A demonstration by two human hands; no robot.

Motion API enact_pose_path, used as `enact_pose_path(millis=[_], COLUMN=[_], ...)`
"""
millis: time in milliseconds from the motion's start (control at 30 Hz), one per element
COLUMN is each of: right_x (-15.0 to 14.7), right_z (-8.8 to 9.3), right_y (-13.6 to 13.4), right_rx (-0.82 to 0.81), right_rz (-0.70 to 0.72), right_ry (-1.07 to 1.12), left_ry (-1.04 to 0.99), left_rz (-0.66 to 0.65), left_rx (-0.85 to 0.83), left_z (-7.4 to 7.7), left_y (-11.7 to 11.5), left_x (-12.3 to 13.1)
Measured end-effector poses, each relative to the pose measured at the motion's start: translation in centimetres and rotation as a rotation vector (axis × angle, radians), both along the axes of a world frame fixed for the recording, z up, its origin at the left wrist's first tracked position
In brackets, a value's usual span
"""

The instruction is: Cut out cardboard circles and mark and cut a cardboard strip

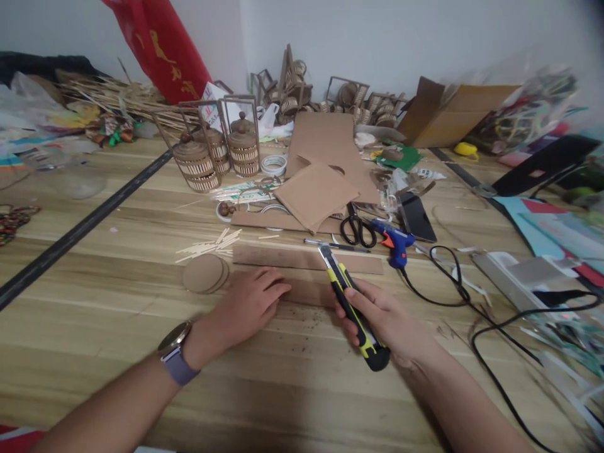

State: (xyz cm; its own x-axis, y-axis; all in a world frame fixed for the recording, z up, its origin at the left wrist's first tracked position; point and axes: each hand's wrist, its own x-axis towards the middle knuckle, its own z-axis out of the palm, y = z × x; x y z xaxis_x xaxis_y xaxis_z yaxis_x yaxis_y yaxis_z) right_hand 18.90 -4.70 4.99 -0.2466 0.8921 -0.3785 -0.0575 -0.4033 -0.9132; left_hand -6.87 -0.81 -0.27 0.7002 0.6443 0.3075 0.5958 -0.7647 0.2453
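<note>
My right hand [375, 311] is wrapped round a black and yellow-green utility knife [349, 299], its blade showing and pointing away from me. My left hand [252, 299] lies palm down with fingers extended, touching the left part of a brown cardboard strip [306, 292]. Part of this strip is hidden behind both hands. Just beyond it lies a second cardboard strip [302, 257]. Left of my left hand are cardboard discs [204, 273] and thin bamboo sticks [212, 244]. Dark crumbs are scattered on the tabletop between my hands.
A blue glue gun [396, 242] with a looping black cord, black scissors [356, 229], a pen [337, 245] and a phone [416, 216] lie to the right. Lidded bamboo baskets [195, 165] stand back left. Cardboard sheets [316, 195] and an open box [448, 113] sit farther back.
</note>
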Motion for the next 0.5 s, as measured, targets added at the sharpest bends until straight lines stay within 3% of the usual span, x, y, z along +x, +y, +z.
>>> enact_pose_path(millis=[167,333,500], right_x=[0.0,0.0,0.1], right_z=[-0.2,-1.1,-1.7], right_y=[-0.1,0.1,-0.3], right_rx=[-0.033,-0.096,-0.152], right_rz=[0.064,-0.010,0.103], right_ry=[0.151,0.425,0.606], left_ry=[-0.002,0.010,-0.148], left_rz=[-0.025,-0.021,-0.087], left_rx=[-0.009,0.020,0.077], left_z=[0.0,0.1,1.6], left_y=[0.2,0.2,-1.3], left_x=[-0.2,-0.5,0.5])
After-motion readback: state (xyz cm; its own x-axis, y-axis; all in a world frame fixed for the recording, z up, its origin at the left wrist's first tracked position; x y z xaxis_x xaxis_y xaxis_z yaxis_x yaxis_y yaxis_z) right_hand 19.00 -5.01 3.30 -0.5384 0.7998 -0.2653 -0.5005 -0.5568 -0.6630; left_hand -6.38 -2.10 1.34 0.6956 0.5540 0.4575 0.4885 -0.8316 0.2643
